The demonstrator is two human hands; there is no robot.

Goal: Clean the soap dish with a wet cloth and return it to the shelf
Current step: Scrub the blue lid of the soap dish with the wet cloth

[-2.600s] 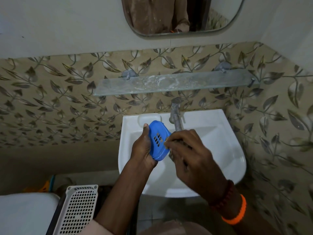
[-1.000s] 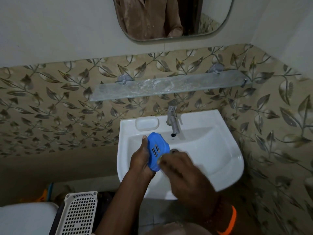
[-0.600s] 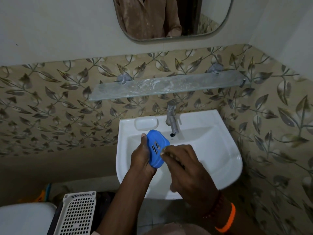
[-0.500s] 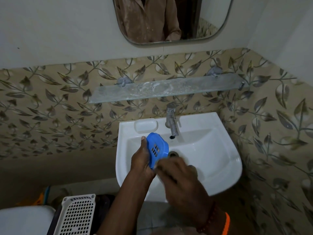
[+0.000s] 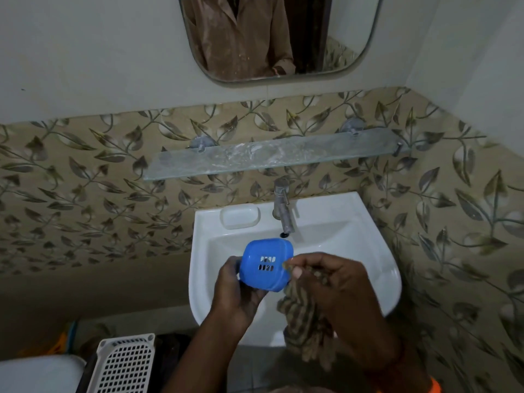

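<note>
Left hand clasps the slotted blue plastic soap dish; right hand clutches the brown wet cloth. Wet plastic may slip into the white ceramic basin.

- The left hand is raised over the basin with its palm turned towards the camera's right, fingers curled closed around the lower left edge of the blue plastic soap dish with slotted drain holes.
- The left forearm runs up from the bottom centre, bare, angled slightly rightwards to the wrist.
- The right hand sits just beside the left, back of the hand upward, thumb and forefinger pinched at the dish's right edge.
- Its remaining fingers close on a brownish striped cloth; how tightly is hard to tell.
- The right wrist wears an orange band.
</note>
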